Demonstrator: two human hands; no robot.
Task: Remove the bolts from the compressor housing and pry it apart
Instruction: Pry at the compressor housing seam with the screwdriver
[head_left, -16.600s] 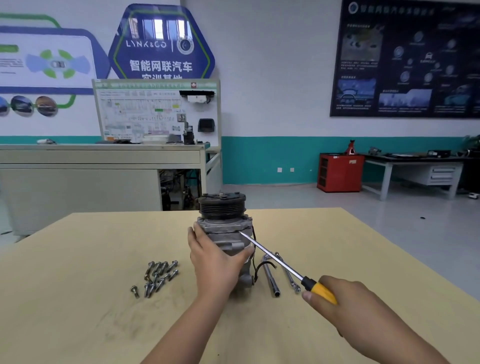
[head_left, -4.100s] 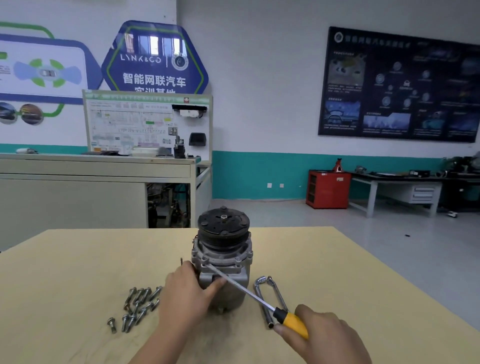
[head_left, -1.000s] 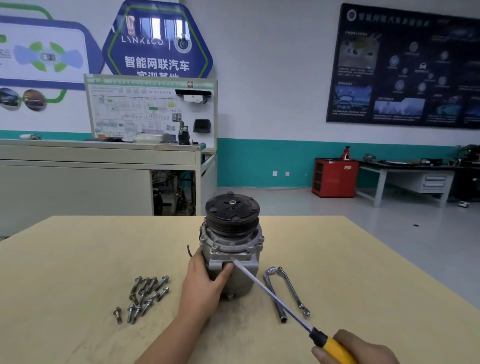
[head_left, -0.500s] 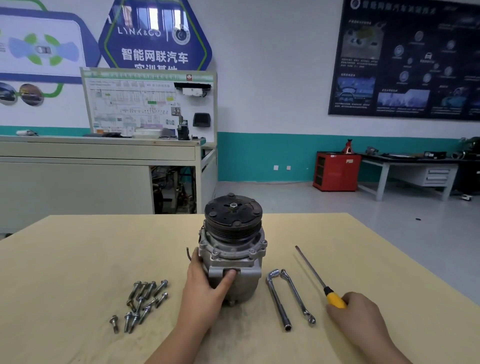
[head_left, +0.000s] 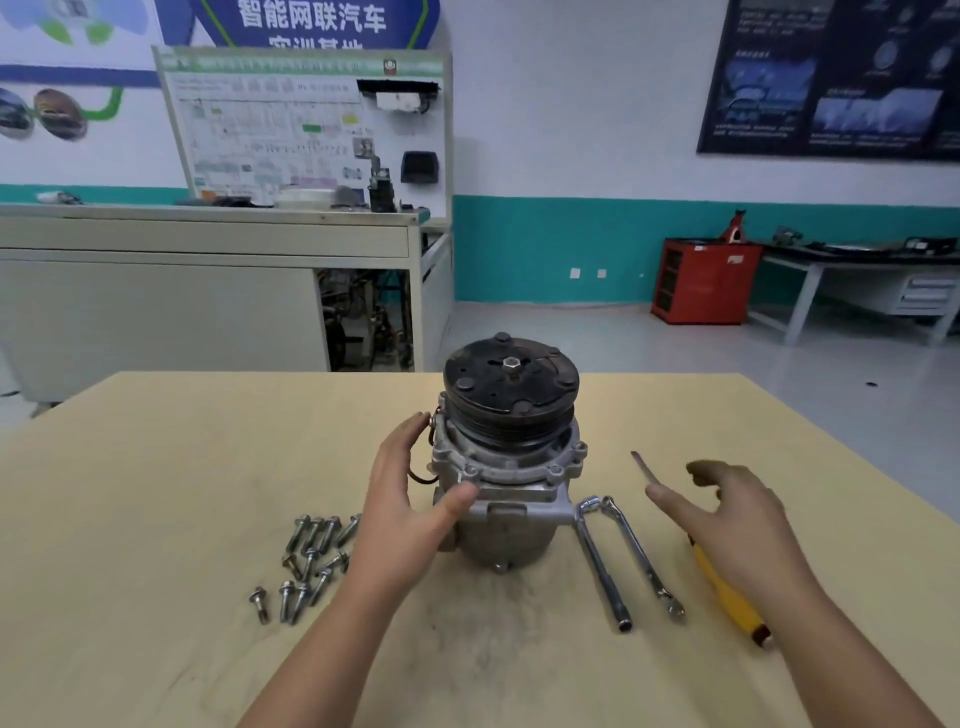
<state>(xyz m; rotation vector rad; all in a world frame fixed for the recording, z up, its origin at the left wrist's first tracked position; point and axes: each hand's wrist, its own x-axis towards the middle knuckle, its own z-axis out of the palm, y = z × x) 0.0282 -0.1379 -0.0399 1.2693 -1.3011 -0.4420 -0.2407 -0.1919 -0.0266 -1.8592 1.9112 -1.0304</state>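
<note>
Table (head_left: 156, 467), centre: compressor housing (head_left: 506, 467) stood upright, pulley uppermost. Left hand (head_left: 410, 512) was spread wide, thumb touching the flange; right hand (head_left: 737, 525) hovered slack-fingered, holding nothing, over the screwdriver (head_left: 732, 603) lying flat. Loose bolts (head_left: 311, 556) lay heaped left of the housing.

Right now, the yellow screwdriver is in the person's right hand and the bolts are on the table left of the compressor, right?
No. The head view shows the yellow screwdriver lying on the table, with the right hand open above it and holding nothing. The bolts are indeed on the table left of the compressor.
</note>
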